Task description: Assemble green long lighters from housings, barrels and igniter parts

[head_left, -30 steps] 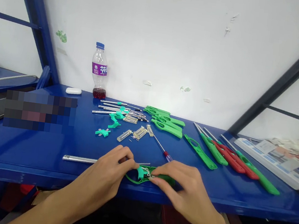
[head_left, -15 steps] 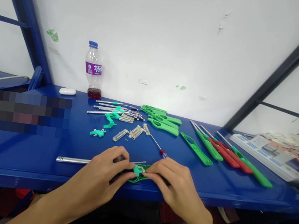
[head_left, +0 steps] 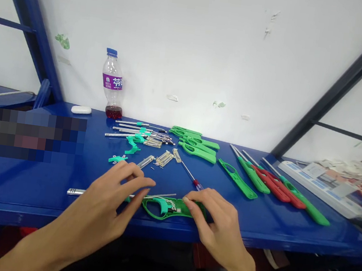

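Observation:
A green half-shell (head_left: 184,210) lies at the table's front edge, with a teal trigger piece (head_left: 162,205), thin wires and a black part inside it. A silver metal tube (head_left: 75,192) sticks out to the left, partly behind my left hand (head_left: 108,201). That hand hovers over the tube side of the shell, thumb and forefinger apart with nothing between them. My right hand (head_left: 219,216) rests at the right end of the shell, thumb and forefinger close together; whatever is between them is too small to name. A screwdriver (head_left: 192,177) lies just behind.
Behind are metal tubes (head_left: 124,130) with wires, clear tanks (head_left: 165,158), teal triggers (head_left: 131,150) and green shells (head_left: 198,152). To the right lie red and green lighters (head_left: 271,185) and a power strip (head_left: 320,189). A bottle (head_left: 112,86) stands at the wall.
My left hand has let go of the teal trigger piece and moved left, its fingers opening. My right hand has shifted slightly right, off the wires. More of the shell's inside shows.

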Demonstrator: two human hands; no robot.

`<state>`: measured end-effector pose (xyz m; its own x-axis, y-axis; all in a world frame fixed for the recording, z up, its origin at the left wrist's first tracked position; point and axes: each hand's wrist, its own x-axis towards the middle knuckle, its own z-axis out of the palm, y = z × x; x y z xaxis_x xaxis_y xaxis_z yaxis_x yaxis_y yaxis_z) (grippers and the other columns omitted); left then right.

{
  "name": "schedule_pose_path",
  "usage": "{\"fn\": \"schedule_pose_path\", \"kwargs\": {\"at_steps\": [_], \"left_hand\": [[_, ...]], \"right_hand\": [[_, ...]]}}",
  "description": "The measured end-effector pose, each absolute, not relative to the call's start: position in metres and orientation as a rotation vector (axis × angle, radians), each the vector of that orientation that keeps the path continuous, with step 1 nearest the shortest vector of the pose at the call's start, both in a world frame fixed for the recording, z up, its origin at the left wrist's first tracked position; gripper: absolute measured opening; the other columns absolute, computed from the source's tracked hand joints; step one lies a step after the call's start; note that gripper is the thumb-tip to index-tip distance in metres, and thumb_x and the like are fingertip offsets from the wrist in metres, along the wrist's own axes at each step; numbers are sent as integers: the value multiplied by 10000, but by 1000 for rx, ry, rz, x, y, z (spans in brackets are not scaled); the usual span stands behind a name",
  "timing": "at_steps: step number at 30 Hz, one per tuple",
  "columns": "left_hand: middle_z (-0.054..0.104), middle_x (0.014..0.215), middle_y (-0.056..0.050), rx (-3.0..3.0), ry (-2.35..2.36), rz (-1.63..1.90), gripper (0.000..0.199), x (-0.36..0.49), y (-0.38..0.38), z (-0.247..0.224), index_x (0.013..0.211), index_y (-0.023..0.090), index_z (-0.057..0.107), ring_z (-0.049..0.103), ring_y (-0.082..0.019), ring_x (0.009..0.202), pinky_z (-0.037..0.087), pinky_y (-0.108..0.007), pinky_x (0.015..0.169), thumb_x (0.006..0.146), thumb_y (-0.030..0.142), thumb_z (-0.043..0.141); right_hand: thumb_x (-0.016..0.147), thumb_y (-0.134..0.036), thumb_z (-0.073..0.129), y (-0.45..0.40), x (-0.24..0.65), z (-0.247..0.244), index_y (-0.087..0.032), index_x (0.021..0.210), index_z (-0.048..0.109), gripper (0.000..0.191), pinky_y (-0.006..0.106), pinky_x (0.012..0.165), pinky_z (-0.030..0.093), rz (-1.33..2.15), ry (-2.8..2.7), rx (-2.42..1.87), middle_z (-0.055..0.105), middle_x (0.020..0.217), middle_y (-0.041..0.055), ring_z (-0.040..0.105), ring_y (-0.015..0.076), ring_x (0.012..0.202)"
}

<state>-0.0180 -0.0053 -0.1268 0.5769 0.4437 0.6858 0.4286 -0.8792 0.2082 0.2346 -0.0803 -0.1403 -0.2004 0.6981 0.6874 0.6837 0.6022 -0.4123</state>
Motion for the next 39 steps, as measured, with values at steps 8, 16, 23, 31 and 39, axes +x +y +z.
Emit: {"fn": "schedule_pose_path", "kwargs": {"at_steps": [8,16,23,31,39], "left_hand": [[655,1108,-45,2884,828,1049,197,-33,13,-123,1153,265,667,592,-237,1013,464,-413,941,1066,210,499],[682,1020,-91,2973,983,552,179,4,71,-99,1076,205,709,615,-300,983,486,-407,803,977,140,575],[672,1050,-108,3004,932,429,174,3,90,-98,1068,196,711,625,-298,982,489,-382,774,965,151,578],[696,944,-83,3041,840,280,251,17,109,-81,1001,214,756,652,-245,923,491,-341,802,1003,195,506],[739,914,-73,2936,889,160,129,32,132,-81,951,203,759,673,-265,896,454,-335,776,922,259,647]], "right_hand": [[1124,-127,513,-74,236,-127,-212,1066,615,145,413,924,414,-85,-1996,-1144,694,974,31,618,231,871],[1089,-163,682,1,237,-74,-181,1238,633,158,415,883,467,-542,-2639,-1300,688,1072,74,614,274,1019],[1029,-101,741,53,243,-79,-161,1239,645,238,339,705,441,-614,-2817,-1257,636,1090,88,606,233,863],[1037,-8,613,55,245,-84,-173,1219,652,249,315,689,413,-679,-2778,-1231,588,1171,112,574,217,878],[908,92,622,59,250,-86,-69,1183,612,319,334,665,397,-626,-2699,-1218,580,1272,183,600,236,868]]}}
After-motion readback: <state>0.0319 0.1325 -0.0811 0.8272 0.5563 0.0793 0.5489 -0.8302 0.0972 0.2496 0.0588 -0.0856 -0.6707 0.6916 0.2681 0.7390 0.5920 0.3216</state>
